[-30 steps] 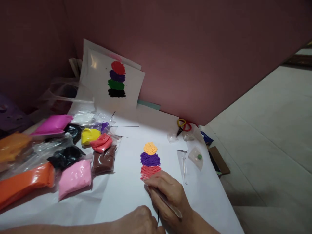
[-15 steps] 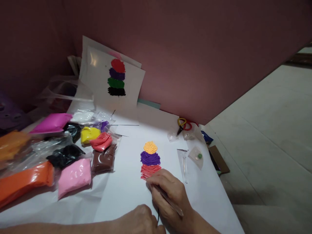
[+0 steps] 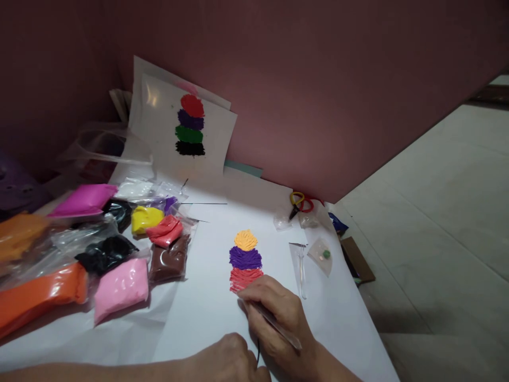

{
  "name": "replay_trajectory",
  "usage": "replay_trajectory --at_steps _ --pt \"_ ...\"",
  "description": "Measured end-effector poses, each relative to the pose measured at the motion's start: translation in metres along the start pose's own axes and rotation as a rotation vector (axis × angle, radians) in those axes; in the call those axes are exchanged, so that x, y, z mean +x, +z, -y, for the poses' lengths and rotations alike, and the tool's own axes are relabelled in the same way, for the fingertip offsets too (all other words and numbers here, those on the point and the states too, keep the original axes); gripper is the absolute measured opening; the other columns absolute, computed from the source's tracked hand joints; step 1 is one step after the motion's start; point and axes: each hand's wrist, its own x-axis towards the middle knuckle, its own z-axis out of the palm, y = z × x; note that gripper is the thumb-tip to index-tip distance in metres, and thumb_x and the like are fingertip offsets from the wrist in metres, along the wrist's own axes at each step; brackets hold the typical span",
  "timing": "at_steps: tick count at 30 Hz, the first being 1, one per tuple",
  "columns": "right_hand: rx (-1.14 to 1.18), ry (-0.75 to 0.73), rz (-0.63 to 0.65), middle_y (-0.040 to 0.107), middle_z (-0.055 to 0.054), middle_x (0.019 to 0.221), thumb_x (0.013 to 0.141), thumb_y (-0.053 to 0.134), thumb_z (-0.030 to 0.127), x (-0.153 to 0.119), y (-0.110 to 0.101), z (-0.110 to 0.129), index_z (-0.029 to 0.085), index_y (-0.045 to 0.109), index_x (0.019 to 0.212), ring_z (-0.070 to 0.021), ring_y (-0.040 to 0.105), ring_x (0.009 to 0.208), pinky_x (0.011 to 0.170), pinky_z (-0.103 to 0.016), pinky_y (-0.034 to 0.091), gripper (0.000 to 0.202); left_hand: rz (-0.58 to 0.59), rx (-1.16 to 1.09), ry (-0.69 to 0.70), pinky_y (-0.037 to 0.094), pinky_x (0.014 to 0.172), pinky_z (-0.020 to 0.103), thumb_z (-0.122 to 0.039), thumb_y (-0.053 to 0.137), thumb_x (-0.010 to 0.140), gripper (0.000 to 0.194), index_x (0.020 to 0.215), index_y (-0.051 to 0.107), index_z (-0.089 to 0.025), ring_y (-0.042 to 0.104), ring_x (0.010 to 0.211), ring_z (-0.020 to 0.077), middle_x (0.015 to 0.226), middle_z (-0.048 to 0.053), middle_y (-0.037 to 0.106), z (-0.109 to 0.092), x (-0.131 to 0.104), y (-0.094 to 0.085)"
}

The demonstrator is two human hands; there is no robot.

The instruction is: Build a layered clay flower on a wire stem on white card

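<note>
Head view shows me the right hand (image 3: 278,314) clamped on a clear tool (image 3: 284,332) at the red band (image 3: 243,279)'s lower edge; over the white paper (image 3: 199,313), the left hand (image 3: 228,356)'s curled grip stays unreadable to me.

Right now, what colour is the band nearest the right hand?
The band is pinkish red; see the head view.

— How do surfaces look on your remote feed?
— I see a coral-red, ridged band of clay-like material (image 3: 243,278), rough and matt, on smooth white paper (image 3: 207,313).
— And the slim, clear, stick-shaped tool (image 3: 278,325)?
— It looks to me like smooth, glossy plastic.
— And the squarish brown packet (image 3: 169,261)?
— I see shiny clear plastic, slightly crinkled.
</note>
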Motion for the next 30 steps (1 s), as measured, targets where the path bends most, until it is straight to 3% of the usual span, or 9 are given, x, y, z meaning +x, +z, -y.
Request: replay_trajectory --at_steps 4,15,23,30 --pt "-0.019 0.013 0.01 0.06 -0.006 0.082 0.087 0.048 0.01 -0.001 0.001 -0.002 0.017 0.065 0.097 -0.0175 0.056 0.074 0.064 -0.033 0.049 0.021 0.015 -0.006 0.002 0.01 0.032 0.031 -0.02 0.069 0.073 0.031 0.058 0.041 -0.02 0.033 0.034 0.0092 0.044 -0.007 0.044 0.0 0.001 -0.004" --pt "-0.038 0.043 -0.038 0.057 -0.003 0.075 0.087 0.047 0.012 -0.002 0.002 -0.002 0.018 0.064 0.087 -0.0161 0.053 0.068 0.059 -0.031 0.046 0.018 0.023 -0.009 -0.009 0.011 0.033 0.032 -0.019 0.065 0.076 0.03 0.058 0.04 -0.02 0.032 0.034 0.0088 0.043 -0.007 0.043 -0.002 -0.002 0.007" --pt "0.013 0.041 -0.045 0.06 -0.004 0.082 0.087 0.049 0.012 -0.001 0.002 -0.004 0.02 0.065 0.093 -0.016 0.056 0.072 0.06 -0.03 0.048 0.019 0.02 -0.063 0.014 0.014 0.032 0.03 -0.017 0.06 0.079 0.024 0.06 0.044 -0.019 0.032 0.034 0.0093 0.045 -0.006 0.044 0.001 -0.002 0.002" --pt "0.006 0.045 -0.009 0.061 -0.006 0.083 0.088 0.049 0.011 0.003 0.001 0.001 0.018 0.066 0.093 -0.0166 0.057 0.075 0.064 -0.031 0.05 0.019 0.11 -0.12 0.0 0.021 0.034 0.027 -0.019 0.06 0.082 0.026 0.059 0.048 -0.018 0.037 0.037 0.0089 0.047 -0.005 0.049 0.002 -0.001 0.003"
